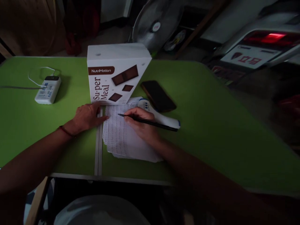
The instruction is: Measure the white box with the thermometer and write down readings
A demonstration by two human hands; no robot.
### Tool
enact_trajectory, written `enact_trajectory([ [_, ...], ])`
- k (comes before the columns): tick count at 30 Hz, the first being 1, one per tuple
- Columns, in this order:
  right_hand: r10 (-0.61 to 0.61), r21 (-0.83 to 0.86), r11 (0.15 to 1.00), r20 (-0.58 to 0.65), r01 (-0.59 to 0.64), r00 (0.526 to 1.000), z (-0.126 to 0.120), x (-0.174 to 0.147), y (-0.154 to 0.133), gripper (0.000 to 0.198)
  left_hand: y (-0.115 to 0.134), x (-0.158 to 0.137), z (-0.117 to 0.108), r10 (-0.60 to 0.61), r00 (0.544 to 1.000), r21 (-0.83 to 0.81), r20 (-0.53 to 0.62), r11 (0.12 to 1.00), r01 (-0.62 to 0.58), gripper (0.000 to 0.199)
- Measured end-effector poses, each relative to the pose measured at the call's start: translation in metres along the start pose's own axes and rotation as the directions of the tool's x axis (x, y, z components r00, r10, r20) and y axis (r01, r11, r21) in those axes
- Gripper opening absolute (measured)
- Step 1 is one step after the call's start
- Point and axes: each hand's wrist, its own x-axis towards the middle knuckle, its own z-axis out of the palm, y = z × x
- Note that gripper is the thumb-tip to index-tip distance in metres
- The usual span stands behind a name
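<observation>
My right hand [142, 123] grips a black pen [159, 124], its tip pointing left just over a stack of paper sheets [122, 140] covered with rows of small writing. Whether the tip touches the paper I cannot tell. Resting at the sheets' left edge, my left hand [87, 117] has its thumb stretched out onto the paper and its fingers against the base of a white box [117, 75] marked NutriMotion Su-per Meal. The box stands upright at the top of the stack. A white and blue handheld device [161, 117] lies partly behind my right hand.
A dark phone [159, 95] lies right of the box on the green table [222, 131]. A white power bank [48, 90] with cables sits at the left. Past the table stand a fan [156, 26] and a scooter [255, 53] with a red light.
</observation>
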Motion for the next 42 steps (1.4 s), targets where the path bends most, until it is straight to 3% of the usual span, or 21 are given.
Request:
enact_trajectory([
  [8,0.002,-0.058,0.998,-0.002,-0.002,1.000,-0.003,0.001,0.003,0.003,0.000,-0.002,-0.001,0.003,1.000,0.000,-0.002,1.000,-0.003,0.033],
  [17,-0.107,-0.144,0.983,0.049,0.113,0.993,-0.003,0.002,0.009,0.006,-0.001,0.000,0.001,0.019,0.999,-0.034,-0.032,0.999,-0.020,0.029],
  [24,-0.102,-0.179,0.976,0.125,0.124,0.987,-0.005,0.003,0.008,0.004,-0.003,0.001,0.004,0.046,0.997,-0.041,-0.058,0.998,-0.048,0.031],
  [31,-0.186,-0.150,0.968,0.101,0.199,0.977,-0.004,0.000,0.007,0.009,-0.002,0.000,0.005,0.046,0.998,-0.020,-0.049,0.999,-0.047,0.029],
  [36,-0.147,-0.136,0.979,0.031,0.150,0.989,-0.003,-0.001,0.006,0.008,-0.001,-0.001,0.003,0.027,0.999,-0.016,-0.025,0.999,-0.027,0.031],
  [42,-0.142,-0.164,0.975,0.050,0.148,0.989,-0.011,0.000,0.001,0.007,0.001,-0.002,0.001,0.025,1.000,-0.023,-0.018,0.999,-0.025,0.030],
])
